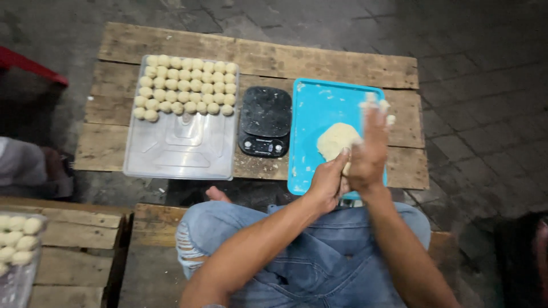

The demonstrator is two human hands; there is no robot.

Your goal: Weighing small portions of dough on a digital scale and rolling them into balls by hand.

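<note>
Wooden pallet table (pixel 257 54), planks rough, sitting on dark paving. On it, left to right: clear plastic tray (pixel 180 148), black digital scale (pixel 265 121), blue tray (pixel 319 102).

Clear tray: rows of small dough balls (pixel 185 85) packed across its far half, near half bare.

Scale sits between the two trays, just beside both, nothing on its platform.

Blue tray: dough lump (pixel 337 140) lies near the tray's middle, flour smears around it.

Person seated at the near edge, ripped blue jeans (pixel 319 256), forearms reaching over the knees to the blue tray's near end.

Left hand (pixel 328 182): fingers curled, pressed against the right palm, just at the near edge of the dough lump. Can't tell whether a piece of dough sits between the palms, contact area hidden.

Right hand (pixel 368 151): upright, fingers extended and blurred, tips dusted with dough. Its palm meets the left hand; the lump lies just left of and behind its fingers, partly covered.

Second tray of dough balls (pixel 17 242) at lower left on another pallet.
</note>
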